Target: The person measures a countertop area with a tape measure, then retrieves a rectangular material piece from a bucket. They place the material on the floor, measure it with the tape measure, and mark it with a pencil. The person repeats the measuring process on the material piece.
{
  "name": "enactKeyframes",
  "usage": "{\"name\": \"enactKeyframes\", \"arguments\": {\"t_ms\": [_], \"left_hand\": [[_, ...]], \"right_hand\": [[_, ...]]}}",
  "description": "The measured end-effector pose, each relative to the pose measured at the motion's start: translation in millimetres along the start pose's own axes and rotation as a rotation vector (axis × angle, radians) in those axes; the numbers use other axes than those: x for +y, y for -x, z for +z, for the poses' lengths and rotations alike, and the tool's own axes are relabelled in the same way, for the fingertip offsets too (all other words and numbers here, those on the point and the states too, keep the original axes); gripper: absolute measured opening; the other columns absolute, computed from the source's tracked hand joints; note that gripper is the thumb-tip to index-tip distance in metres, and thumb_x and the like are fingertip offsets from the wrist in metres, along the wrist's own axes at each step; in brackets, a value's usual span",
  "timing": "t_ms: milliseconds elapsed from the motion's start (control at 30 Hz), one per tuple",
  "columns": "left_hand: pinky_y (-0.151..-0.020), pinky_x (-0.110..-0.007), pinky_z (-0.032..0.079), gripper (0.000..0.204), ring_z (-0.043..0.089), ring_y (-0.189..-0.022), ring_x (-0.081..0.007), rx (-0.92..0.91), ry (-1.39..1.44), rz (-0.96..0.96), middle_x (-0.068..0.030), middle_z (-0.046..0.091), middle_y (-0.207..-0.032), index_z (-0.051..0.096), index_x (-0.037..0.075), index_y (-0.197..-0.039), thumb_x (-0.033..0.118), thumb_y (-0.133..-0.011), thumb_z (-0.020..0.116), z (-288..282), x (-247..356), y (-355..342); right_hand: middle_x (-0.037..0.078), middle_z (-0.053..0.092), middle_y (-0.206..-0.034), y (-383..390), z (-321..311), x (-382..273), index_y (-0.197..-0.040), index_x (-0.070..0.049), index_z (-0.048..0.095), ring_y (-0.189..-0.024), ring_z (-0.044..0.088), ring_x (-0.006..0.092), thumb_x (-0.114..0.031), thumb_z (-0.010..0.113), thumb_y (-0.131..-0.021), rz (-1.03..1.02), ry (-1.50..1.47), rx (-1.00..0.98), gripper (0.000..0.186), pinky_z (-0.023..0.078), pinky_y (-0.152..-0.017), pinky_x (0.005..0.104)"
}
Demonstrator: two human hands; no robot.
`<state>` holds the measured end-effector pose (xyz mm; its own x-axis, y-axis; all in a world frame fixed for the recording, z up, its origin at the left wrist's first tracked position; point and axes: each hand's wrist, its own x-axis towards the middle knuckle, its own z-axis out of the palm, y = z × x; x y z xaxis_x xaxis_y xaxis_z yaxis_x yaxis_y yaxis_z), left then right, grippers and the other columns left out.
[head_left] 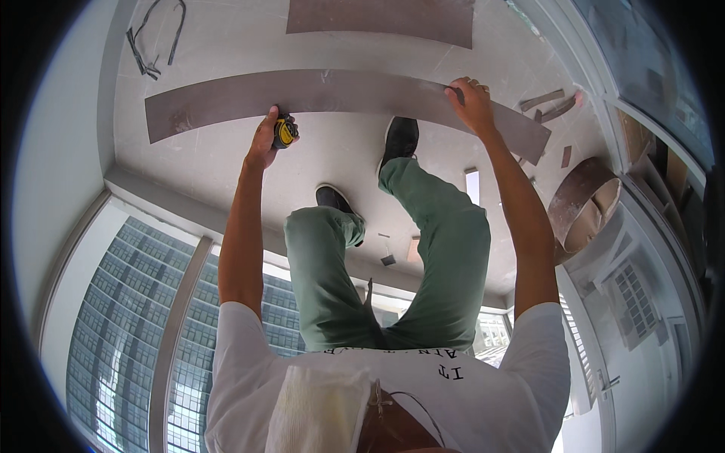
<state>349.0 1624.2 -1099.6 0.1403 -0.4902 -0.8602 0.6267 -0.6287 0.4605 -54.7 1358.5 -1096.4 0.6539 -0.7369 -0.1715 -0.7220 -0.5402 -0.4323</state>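
The left hand (pixel 264 141) wraps closed round the tape measure (pixel 285 133), thumb by the strip's (pixel 340 90) near edge; the right hand (pixel 473 104) seems to pinch the strip towards its right end, probably to steady it. Long, thin and grey-brown, scuffed pale at left, it spans crosswise beyond the shoes (pixel 400 137)

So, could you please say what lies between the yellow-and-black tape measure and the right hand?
In the head view, the middle of the long, flat brown strip spans that stretch, with a black shoe at its lower edge.
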Motion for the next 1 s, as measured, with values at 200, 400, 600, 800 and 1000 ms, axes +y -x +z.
{"name": "enactKeyframes", "arguments": {"t_ms": [200, 400, 600, 800, 1000], "left_hand": [[-0.085, -0.042, 0.057, 0.051, 0.065, -0.091, -0.0219, 0.012, -0.058, -0.019, -0.009, 0.063, -0.098, 0.057, 0.003, -0.108, 0.052, -0.097, 0.048, -20.7, -20.5, -102.8], [-0.081, -0.042, 0.057, 0.048, 0.064, -0.089, -0.0212, -0.036, -0.167, -0.011, -0.0084, 0.063, -0.098, 0.055, 0.004, -0.109, 0.05, -0.099, 0.046, -26.2, -27.1, -144.9], [-0.074, -0.036, 0.056, 0.047, 0.063, -0.083, -0.0192, -0.057, -0.268, -0.058, -0.0067, 0.063, -0.092, 0.056, 0.004, -0.108, 0.049, -0.099, 0.046, -43.9, -28.9, -155.1], [-0.06, -0.031, 0.052, 0.051, 0.06, -0.071, -0.0126, -0.019, -0.552, -0.079, -0.003, 0.06, -0.085, 0.059, 0.007, -0.111, 0.054, -0.098, 0.043, -51.4, -32.4, -119.6], [-0.059, -0.029, 0.058, 0.056, 0.061, -0.069, -0.0136, -0.077, -0.631, -0.009, -0.0047, 0.056, -0.082, 0.058, 0.003, -0.115, 0.054, -0.096, 0.048, -42.5, 10.6, -18.6]], "right_hand": [[0.011, 0.063, -0.107, -12.0, 111.4, 58.9, -0.108, -0.012, 0.063, -0.11, 0.056, 0.0285, -0.03, 0.06, -0.09, 0.032, 0.092, 0.037, 0.026, 0.039, -0.097, 0.0474], [0.006, 0.054, -0.124, 15.0, 159.5, 70.8, -0.12, -0.02, 0.059, -0.119, 0.05, 0.0283, -0.033, 0.059, -0.09, 0.129, 0.279, 0.168, 0.032, 0.039, -0.097, 0.0522], [0.006, 0.051, -0.125, 67.6, 162.0, 59.1, -0.123, -0.02, 0.057, -0.118, 0.049, 0.0287, -0.029, 0.065, -0.085, 0.383, 0.185, 0.197, 0.039, 0.041, -0.094, 0.0509], [0.007, 0.054, -0.122, 118.0, 178.6, 41.6, -0.119, -0.019, 0.057, -0.114, 0.052, 0.0307, -0.026, 0.068, -0.084, 0.407, 0.092, 0.15, 0.038, 0.044, -0.09, 0.0507], [0.011, 0.057, -0.116, 73.1, 140.1, 4.2, -0.123, -0.015, 0.056, -0.108, 0.056, 0.0314, -0.029, 0.07, -0.085, 0.319, -0.178, 0.263, 0.044, 0.046, -0.086, 0.048]]}}
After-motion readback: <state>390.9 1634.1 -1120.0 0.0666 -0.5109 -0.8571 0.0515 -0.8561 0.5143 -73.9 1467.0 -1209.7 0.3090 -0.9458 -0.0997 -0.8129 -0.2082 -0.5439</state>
